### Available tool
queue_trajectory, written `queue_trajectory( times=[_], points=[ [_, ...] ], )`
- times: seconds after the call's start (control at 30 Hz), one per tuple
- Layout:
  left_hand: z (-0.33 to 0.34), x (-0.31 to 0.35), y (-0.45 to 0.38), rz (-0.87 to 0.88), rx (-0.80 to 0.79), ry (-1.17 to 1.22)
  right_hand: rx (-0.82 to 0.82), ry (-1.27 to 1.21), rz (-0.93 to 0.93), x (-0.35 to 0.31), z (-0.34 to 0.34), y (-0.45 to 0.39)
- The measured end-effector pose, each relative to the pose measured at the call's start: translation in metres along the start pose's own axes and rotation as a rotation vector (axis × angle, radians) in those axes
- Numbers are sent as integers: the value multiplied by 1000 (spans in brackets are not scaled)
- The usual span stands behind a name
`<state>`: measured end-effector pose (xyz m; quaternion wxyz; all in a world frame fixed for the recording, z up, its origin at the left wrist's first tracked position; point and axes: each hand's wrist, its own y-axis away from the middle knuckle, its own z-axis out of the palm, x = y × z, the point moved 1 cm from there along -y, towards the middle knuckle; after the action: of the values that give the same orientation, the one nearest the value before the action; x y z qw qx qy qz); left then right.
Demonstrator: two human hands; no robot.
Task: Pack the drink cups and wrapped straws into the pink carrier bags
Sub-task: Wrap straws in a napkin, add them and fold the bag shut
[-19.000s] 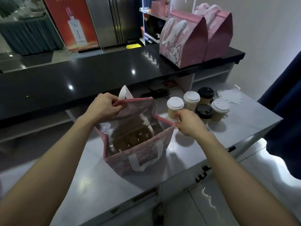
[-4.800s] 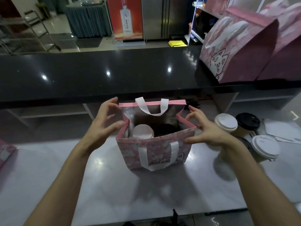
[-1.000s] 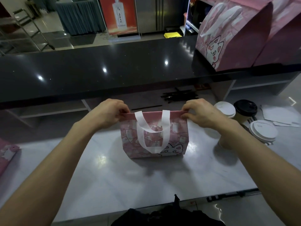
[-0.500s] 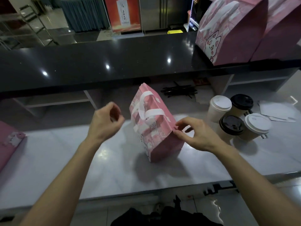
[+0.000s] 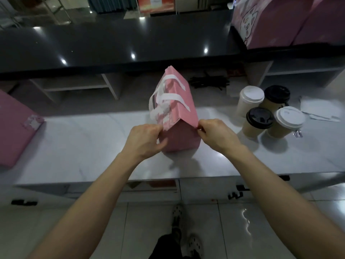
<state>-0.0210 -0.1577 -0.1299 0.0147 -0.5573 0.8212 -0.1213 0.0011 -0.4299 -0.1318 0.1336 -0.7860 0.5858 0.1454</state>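
While both hands are pinching the near end of the pink carrier bag (image 5: 179,116), it stands on the white worktop (image 5: 84,146) with its top folded shut like a little roof, white handles (image 5: 168,96) flopped over the ridge just beyond the grip. The left hand (image 5: 143,141) has fingers curled on the left slope of the fold, touching the patterned side panel, and the right hand (image 5: 216,135) pinches the right edge of that same gable end, so both grips are narrow and closed on the bag's paper, nothing else in them. Can't see inside the bag now that it's closed up, so I can't say what's in it. Off to the right of the right hand, near but not touching it, four lidded cups (image 5: 268,113) sit bunched together, two with white lids and two with black, so I'd guess at least one more bag's worth of packing is left. Beyond the grip, under the dark counter (image 5: 112,45), there's a dark pile that looks like wrapped straws (image 5: 209,82), still loose. Some white paper (image 5: 317,111) lies further right of the cups. Far left of the left hand there's another pink bag (image 5: 13,131) on the worktop, and up on the counter to the far right are more pink bags (image 5: 280,21) that look sealed. So, my read: this bag is basically being finished off, and the remaining cups come next.
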Motion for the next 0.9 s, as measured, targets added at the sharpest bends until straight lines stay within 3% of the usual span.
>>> queue_trajectory(
  times=[0.23,0.53,0.63,0.73,0.83,0.9],
  points=[
    [3,-4,5,-40,36,-59,63,123,-74,-14,5,10],
    [17,-31,46,147,131,57,312,-179,-62,1,46,52],
    [26,-50,53,-8,35,135,222,-207,104,15,66,60],
    [43,-60,47,-253,-157,330,83,-357,293,18,78,56],
    [62,-57,31,-405,-285,609,13,-537,339,15,86,37],
    [71,-50,16,-394,-302,758,-6,-647,334,11,91,20]
  ],
)
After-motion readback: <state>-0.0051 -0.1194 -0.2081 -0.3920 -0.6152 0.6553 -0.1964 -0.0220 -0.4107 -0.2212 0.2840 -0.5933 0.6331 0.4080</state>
